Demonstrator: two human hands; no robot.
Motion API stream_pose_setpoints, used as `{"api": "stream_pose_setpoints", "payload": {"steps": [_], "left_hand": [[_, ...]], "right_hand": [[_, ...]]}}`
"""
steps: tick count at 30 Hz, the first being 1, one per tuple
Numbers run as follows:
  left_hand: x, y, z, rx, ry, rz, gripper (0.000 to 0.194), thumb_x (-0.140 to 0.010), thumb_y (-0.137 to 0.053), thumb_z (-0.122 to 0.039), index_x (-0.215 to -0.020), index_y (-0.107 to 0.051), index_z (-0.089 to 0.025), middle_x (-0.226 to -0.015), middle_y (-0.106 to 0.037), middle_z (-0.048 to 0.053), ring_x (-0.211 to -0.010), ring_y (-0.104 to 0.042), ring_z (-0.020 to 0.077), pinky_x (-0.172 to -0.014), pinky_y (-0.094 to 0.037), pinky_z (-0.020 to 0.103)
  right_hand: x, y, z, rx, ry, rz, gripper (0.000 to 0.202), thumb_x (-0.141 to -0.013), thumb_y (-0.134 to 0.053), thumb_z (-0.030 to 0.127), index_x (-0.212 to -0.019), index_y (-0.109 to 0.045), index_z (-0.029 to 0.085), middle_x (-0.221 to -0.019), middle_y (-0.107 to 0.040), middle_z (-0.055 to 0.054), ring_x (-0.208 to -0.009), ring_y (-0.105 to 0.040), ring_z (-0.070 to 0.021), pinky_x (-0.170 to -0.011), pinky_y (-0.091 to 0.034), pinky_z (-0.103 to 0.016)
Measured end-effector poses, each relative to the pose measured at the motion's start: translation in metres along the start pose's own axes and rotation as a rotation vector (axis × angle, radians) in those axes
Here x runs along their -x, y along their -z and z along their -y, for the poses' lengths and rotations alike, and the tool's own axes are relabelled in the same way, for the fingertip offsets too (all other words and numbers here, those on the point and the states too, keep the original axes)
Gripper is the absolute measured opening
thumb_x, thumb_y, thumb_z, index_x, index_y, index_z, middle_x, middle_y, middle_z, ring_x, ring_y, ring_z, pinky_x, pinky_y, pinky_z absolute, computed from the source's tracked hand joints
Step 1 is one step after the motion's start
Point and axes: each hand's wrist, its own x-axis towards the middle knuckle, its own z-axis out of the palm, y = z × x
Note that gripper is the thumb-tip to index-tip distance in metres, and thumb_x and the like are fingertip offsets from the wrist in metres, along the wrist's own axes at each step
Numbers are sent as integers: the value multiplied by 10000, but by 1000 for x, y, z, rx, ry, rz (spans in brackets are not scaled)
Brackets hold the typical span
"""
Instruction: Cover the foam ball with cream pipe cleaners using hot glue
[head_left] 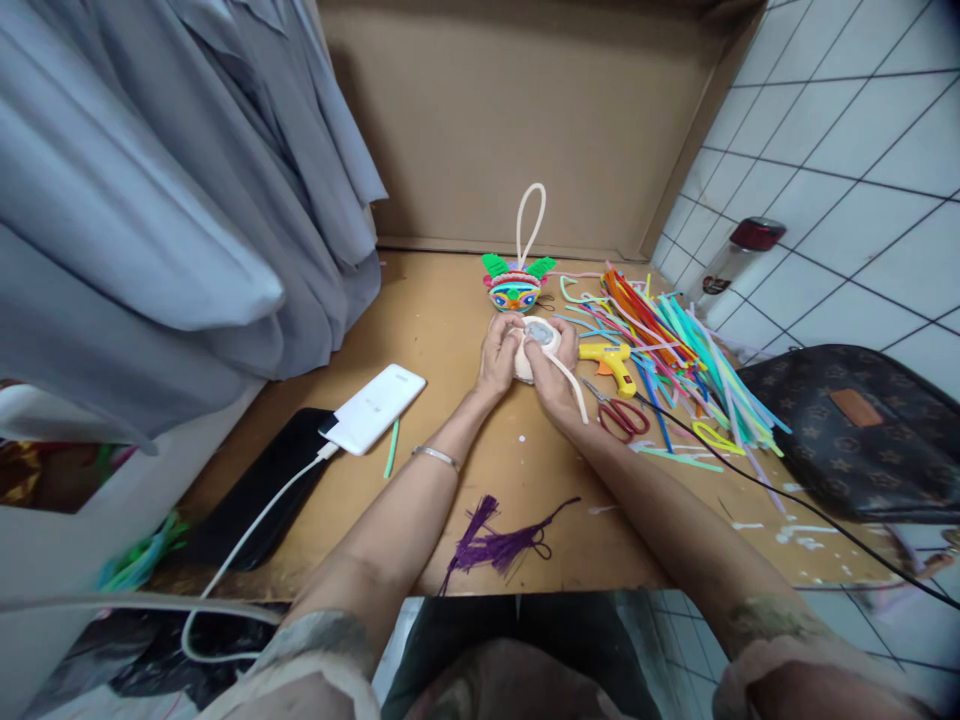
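Observation:
Both hands hold a small rounded craft piece wrapped in cream pipe cleaner (526,368), with a greyish patch on top and a loose cream end hanging toward me. My left hand (498,356) is closed around its left side. On the other side, my right hand (556,372) grips it with the thumb pressed near the top. Just behind stands a colourful animal-head ornament (514,288) with green ears and a cream loop. A yellow glue gun (609,362) lies right of my right hand, beside red-handled scissors (621,416).
Many coloured pipe cleaners (675,340) are heaped at the right, near a dark patterned bag (855,430). Purple tassels (495,545) lie near the front edge. At left are a white power bank (379,408) with a cable and a black case (262,500). Grey cloth (187,200) hangs left.

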Motion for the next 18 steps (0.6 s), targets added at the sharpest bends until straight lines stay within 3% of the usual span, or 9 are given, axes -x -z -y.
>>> {"api": "stream_pose_setpoints", "payload": {"steps": [8, 18], "left_hand": [[-1, 1, 3, -13, -7, 7, 250, -925, -507, -395, -1103, -611, -253, -1146, -699, 64, -1117, -673, 252, -1047, -546, 406], [-1, 2, 1, 11, 16, 6, 201, -902, -527, -372, -1011, -632, -241, -1161, -712, 67, -1146, -672, 259, -1074, -535, 424]], "right_hand": [[0, 1, 1, -7, -5, 4, 391, -738, -675, 367, -1111, -607, 268, -1157, -670, -60, -1108, -590, -268, -1061, -470, -474], [0, 3, 3, 2, -20, 6, 393, -735, -669, 385, -1103, -613, 261, -1161, -667, -68, -1148, -574, -280, -1093, -458, -492]]}}
